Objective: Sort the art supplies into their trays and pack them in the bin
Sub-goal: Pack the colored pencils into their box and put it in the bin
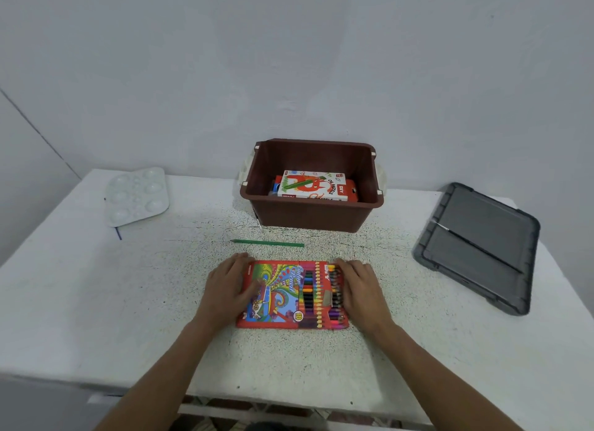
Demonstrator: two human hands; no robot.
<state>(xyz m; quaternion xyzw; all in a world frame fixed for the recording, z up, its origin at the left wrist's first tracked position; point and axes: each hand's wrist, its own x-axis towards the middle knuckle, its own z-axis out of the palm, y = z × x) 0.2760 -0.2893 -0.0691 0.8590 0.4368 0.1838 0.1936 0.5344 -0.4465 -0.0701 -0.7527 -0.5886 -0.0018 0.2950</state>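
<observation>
A red box of colour pencils [291, 295] lies flat on the white table, its pencils showing at the right end. My left hand [226, 286] rests flat on the box's left end, fingers straight. At the right end, over the pencil tips, my right hand [361, 286] lies with its fingers down. A loose green pencil [267, 243] lies on the table just beyond the box. Behind it stands the brown bin [313, 213], holding a white and red oil pastels box [313, 186] on top of other packs.
A white paint palette [136, 196] lies at the back left with a thin blue stick [118, 232] at its near edge. The grey bin lid [479, 244] lies at the right, a brush [442, 226] across it. The table's front edge is near my forearms.
</observation>
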